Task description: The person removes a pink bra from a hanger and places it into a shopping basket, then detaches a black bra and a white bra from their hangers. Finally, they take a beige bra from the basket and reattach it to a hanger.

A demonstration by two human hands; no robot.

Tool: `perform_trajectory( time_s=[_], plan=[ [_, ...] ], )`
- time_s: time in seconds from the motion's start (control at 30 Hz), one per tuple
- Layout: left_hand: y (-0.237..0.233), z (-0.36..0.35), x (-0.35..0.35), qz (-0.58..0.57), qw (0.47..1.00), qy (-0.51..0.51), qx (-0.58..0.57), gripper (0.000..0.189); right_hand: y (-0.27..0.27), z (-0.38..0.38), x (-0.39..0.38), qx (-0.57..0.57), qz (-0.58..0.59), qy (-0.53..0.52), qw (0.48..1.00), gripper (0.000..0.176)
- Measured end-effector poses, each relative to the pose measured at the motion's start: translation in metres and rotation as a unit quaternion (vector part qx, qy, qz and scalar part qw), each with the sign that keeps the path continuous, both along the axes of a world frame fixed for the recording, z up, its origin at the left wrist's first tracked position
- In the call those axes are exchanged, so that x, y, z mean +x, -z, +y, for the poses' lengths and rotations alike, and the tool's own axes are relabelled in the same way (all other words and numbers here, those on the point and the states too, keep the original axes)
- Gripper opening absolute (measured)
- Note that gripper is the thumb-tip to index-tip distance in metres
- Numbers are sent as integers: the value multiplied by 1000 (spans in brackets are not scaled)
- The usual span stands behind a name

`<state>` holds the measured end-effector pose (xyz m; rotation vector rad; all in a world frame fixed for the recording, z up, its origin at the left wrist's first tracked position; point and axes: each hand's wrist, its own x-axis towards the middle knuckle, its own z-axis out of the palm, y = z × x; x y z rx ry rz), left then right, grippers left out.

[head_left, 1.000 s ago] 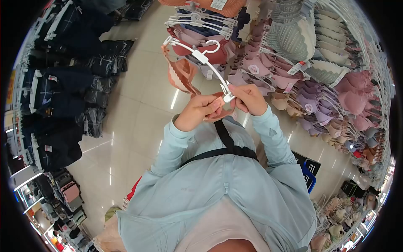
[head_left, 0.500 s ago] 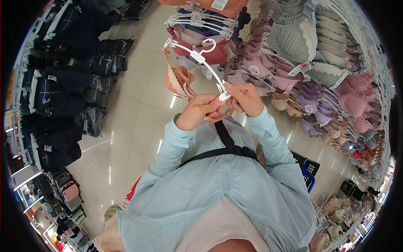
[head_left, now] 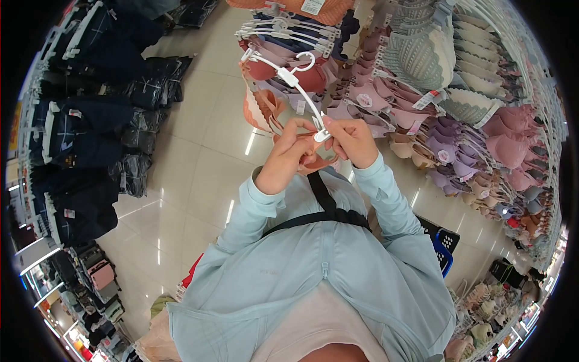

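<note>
White and slim, the hanger (head_left: 308, 98) slants away from the right grip (head_left: 356, 143), whose thumb and fingers are closed on its near end, beside the near clip (head_left: 322, 135). Its hook (head_left: 306, 61) curls out beyond both grips, and the far clip (head_left: 247, 55) sits at the opposite end, ahead and to the left of the left grip (head_left: 283, 159).

The peach bra (head_left: 257, 109) hangs from the far clip, its cups dangling beyond the left grip and a band trailing back toward it. The left grip is bent around the bra's other end, pinching it right by the near clip; whether that end is fastened cannot be told. More of the peach fabric loops just below the fingers, between the grips and the black strap (head_left: 319, 192) on the light blue jacket (head_left: 265, 259).

Well to the right of the right grip, racks of pink bras (head_left: 506, 145) and lilac bras (head_left: 449, 148) crowd together. Beyond the grips hang more white hangers (head_left: 289, 31) in a row. Dark garments (head_left: 84, 151) line the far left, across the pale tiled floor (head_left: 205, 133). Behind and to the right of the right grip is a blue basket (head_left: 445, 244), partly hidden by the jacket.
</note>
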<state>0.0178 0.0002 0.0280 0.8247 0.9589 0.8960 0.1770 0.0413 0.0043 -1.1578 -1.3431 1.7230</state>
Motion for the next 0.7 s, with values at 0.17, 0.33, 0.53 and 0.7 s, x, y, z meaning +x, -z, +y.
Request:
perform_trajectory(
  time_s=[0.17, 0.33, 0.53, 0.7],
  plan=[
    [-2, 1, 1, -3, 999, 6, 35, 18, 0, -1, 1, -33, 38, -9, 999, 46],
    [2, 3, -4, -12, 997, 46, 54, 19, 1, 1, 6, -58, 46, -26, 997, 47],
    [0, 3, -7, -22, 995, 80, 53, 21, 3, 0, 7, -94, 76, -35, 992, 47],
    [4, 2, -7, -37, 993, 87, 65, 21, 2, -5, 3, -103, 81, -7, 991, 48]
  ],
)
